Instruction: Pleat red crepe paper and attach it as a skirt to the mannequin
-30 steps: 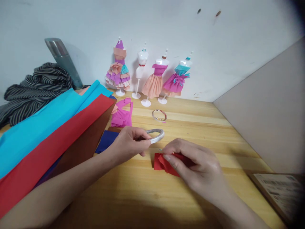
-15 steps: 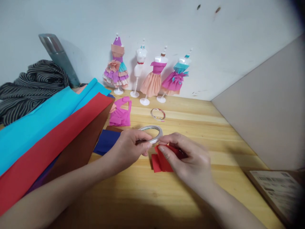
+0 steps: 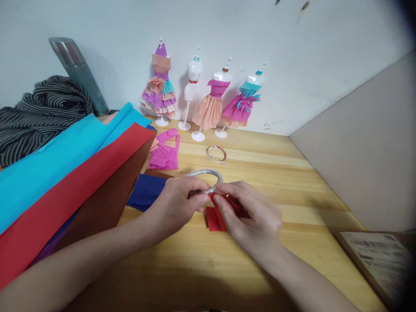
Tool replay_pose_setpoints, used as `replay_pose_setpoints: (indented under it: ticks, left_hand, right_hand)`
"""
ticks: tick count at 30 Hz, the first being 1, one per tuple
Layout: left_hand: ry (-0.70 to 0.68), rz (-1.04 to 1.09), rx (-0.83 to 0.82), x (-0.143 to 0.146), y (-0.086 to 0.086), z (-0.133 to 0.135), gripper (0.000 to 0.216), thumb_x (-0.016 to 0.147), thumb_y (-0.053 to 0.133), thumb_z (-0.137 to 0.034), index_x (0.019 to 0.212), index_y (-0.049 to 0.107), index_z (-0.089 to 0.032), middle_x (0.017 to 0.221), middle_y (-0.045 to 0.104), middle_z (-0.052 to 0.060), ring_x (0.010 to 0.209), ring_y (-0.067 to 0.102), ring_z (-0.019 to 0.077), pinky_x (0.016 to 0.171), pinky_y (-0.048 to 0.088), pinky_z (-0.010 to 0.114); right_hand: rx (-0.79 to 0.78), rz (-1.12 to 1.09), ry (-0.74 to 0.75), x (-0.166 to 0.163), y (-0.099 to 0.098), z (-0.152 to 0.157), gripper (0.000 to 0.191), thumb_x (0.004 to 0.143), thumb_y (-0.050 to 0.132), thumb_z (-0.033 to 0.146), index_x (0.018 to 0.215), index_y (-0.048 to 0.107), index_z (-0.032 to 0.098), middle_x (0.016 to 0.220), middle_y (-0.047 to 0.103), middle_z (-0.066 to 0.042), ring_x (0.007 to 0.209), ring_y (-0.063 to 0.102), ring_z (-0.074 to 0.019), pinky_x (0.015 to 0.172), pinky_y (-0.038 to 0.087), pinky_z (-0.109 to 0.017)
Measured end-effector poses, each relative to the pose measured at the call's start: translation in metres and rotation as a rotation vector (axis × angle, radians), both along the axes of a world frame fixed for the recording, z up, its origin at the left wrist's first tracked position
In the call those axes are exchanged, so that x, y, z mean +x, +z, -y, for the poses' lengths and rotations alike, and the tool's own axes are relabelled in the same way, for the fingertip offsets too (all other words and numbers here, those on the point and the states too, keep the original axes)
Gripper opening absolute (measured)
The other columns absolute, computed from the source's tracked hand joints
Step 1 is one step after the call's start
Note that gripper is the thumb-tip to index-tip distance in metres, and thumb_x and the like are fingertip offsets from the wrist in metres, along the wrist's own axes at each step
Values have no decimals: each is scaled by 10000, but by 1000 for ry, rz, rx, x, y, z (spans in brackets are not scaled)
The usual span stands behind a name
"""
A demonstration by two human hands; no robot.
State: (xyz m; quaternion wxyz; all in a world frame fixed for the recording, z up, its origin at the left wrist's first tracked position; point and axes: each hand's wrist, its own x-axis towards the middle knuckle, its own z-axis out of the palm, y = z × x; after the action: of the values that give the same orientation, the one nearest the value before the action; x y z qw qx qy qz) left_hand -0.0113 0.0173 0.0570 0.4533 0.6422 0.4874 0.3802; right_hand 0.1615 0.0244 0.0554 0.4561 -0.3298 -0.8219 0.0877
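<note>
My left hand point(image 3: 177, 203) is closed on a thin white roll of tape point(image 3: 208, 175), holding it just above the wooden table point(image 3: 292, 182). My right hand point(image 3: 248, 214) pinches a small folded piece of red paper point(image 3: 212, 219) that rests on the table. The right fingertips touch the near rim of the tape roll, so both hands meet over the red paper. Part of the red paper is hidden under my right hand.
Four small mannequins point(image 3: 199, 93), three in paper dresses, stand by the wall. A pink paper dress point(image 3: 164, 152) and a second tape ring point(image 3: 216, 153) lie behind my hands. Large blue, red and brown sheets point(image 3: 71, 173) spread at left, beside striped cloth point(image 3: 39, 112). A printed box point(image 3: 380, 255) sits at right.
My right hand has moved left with the red paper until its fingertips reach the tape roll. My left hand has brought the roll slightly nearer. The camera has tipped a little.
</note>
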Motion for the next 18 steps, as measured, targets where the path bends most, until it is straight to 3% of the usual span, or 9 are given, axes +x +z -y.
replay_pose_setpoints:
  ticks: [9, 18]
  left_hand:
    - [39, -173, 174, 3, 0, 5, 184, 832, 535, -119, 700, 659, -150, 632, 612, -20, 613, 539, 109, 582, 378, 220]
    - [56, -165, 243, 5, -2, 7, 154, 841, 560, -140, 782, 701, -160, 694, 651, -5, 623, 541, 112, 591, 390, 224]
  right_hand:
    - [69, -3, -4, -5, -4, -2, 284, 848, 579, 17, 1047, 636, 213, 830, 696, -53, 705, 657, -168, 596, 535, -294]
    - [34, -25, -76, -4, -4, -5, 350, 836, 619, 65, 1148, 595, 222, 773, 539, -11, 664, 532, -156, 543, 447, -288]
